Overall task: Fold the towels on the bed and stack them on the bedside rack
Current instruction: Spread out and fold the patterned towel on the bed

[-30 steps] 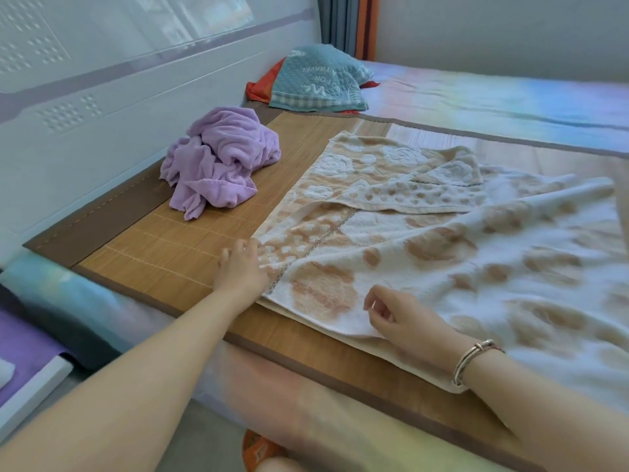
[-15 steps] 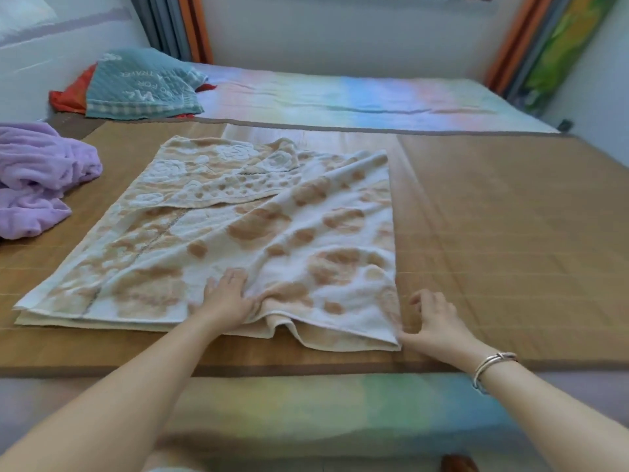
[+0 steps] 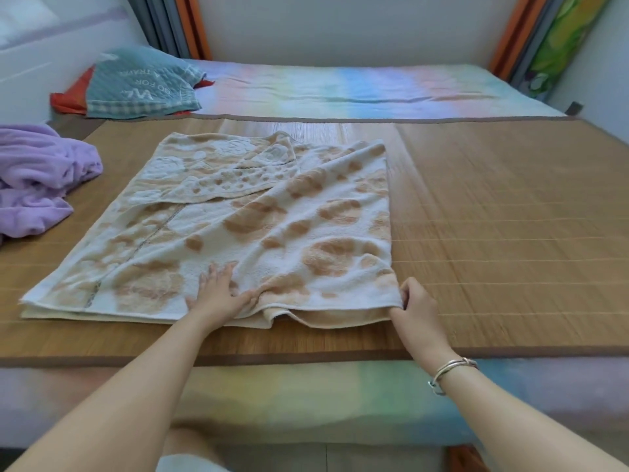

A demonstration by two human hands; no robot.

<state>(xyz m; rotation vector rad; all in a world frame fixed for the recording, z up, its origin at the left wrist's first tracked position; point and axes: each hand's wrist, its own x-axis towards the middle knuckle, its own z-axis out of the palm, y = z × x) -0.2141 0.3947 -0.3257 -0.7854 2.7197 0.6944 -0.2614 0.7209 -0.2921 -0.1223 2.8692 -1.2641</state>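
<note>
Fingers [image 3: 218,274] on my left hand [image 3: 219,294] are lying nearly straight and spread, pressing flat on the towel [image 3: 272,216] near its front edge, with the thumb tucking into a wrinkle. My right hand [image 3: 413,304] is curling round the front right corner, pinching the edge between thumb and fingers [image 3: 406,287].

I'm working on the cream and tan towel, which is lying already doubled on the mat [image 3: 493,216] on the bed, front edge close to me. The far left part is looking bunched and the layers aren't lining up.

My take: I'm keeping the left palm down as an anchor while pulling the corner taut, so the wrinkle flattens before the next fold. Rushing probably means a lumpy stack later.

The purple towel [image 3: 37,178] is sitting crumpled off to the left, not folded yet. Can't see the rack from here.
</note>
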